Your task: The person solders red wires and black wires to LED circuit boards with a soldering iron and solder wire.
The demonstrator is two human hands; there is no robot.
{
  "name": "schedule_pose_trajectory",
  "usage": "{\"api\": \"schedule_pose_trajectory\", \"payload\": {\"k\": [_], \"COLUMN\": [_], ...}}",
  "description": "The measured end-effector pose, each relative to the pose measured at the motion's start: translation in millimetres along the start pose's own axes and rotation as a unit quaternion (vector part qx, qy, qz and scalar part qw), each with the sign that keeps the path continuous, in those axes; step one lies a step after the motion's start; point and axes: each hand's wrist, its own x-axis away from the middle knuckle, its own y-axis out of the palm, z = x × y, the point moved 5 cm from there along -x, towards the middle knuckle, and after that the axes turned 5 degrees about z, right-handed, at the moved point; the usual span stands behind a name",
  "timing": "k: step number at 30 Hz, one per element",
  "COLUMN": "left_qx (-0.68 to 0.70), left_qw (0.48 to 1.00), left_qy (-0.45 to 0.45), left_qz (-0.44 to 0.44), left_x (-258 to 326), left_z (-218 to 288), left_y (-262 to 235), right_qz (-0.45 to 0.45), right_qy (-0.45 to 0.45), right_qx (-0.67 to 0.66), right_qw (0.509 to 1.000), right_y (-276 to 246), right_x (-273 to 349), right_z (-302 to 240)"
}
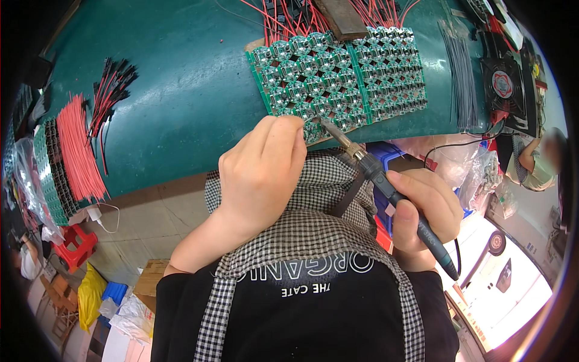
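Note:
My right hand (433,202) grips a soldering iron (381,181) by its dark handle. Its metal tip points up and left, at the near edge of a panel of round green circuit boards (310,81). Close beside the tip, my left hand (259,169) is closed in a pinch over the same panel's near edge; what its fingertips hold, if anything, is hidden. A second panel of boards (393,72) adjoins on the right. Red wires (282,18) fan out behind both panels, and a dark flat bar (341,18) lies across their far edge.
On the green tabletop (181,78) at left lie red wires (81,148), black-ended leads (111,84) and more boards (51,175). Grey wires (461,78) and a black fan (505,84) stand right. A red stool (77,247) is below left; another person (537,160) sits far right.

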Motion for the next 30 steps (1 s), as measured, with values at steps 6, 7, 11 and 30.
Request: {"api": "schedule_pose_trajectory", "payload": {"k": [6, 7, 11, 30], "left_qx": [-0.013, -0.006, 0.003, 0.010], "left_qw": [1.000, 1.000, 1.000, 1.000], "left_qy": [0.006, 0.002, -0.019, 0.000], "left_qz": [-0.009, 0.001, 0.012, -0.008], "left_x": [-1, -1, -1, -2], "left_z": [2, 2, 0, 1], "left_y": [2, 1, -4, 0], "right_qz": [0.012, 0.021, 0.039, 0.009], "right_qy": [-0.022, -0.059, -0.002, -0.016], "right_qx": [0.026, 0.047, -0.019, 0.014], "right_qw": [0.999, 0.997, 0.999, 1.000], "right_y": [2, 2, -9, 6], "right_x": [-9, -11, -3, 4], "right_z": [-5, -9, 1, -5]}}
